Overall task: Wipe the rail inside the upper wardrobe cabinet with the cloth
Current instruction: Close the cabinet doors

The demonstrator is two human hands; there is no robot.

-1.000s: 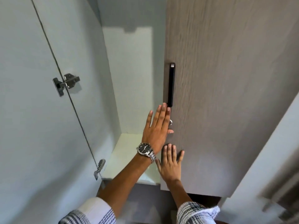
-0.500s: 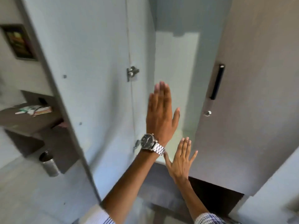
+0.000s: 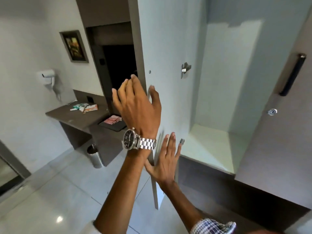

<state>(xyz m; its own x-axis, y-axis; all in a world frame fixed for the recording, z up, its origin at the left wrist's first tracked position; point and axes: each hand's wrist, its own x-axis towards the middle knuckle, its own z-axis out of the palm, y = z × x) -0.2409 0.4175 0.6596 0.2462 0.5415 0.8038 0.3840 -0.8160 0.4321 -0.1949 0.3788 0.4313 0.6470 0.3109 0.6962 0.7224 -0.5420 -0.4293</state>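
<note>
both hands empty, fingers spread: left hand (image 3: 137, 105) mid-frame at the open door (image 3: 162, 48) edge, right hand (image 3: 164, 162) below it; red checked cloth (image 3: 112, 119) left of centre on the desk (image 3: 74, 115), cabinet (image 3: 228, 73) open upper right

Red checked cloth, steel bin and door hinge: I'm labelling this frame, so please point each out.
Red checked cloth (image 3: 112, 119), head view, middle of the fold.
Steel bin (image 3: 95, 156), head view, side wall.
Door hinge (image 3: 185, 69), head view, metal arm.
</note>
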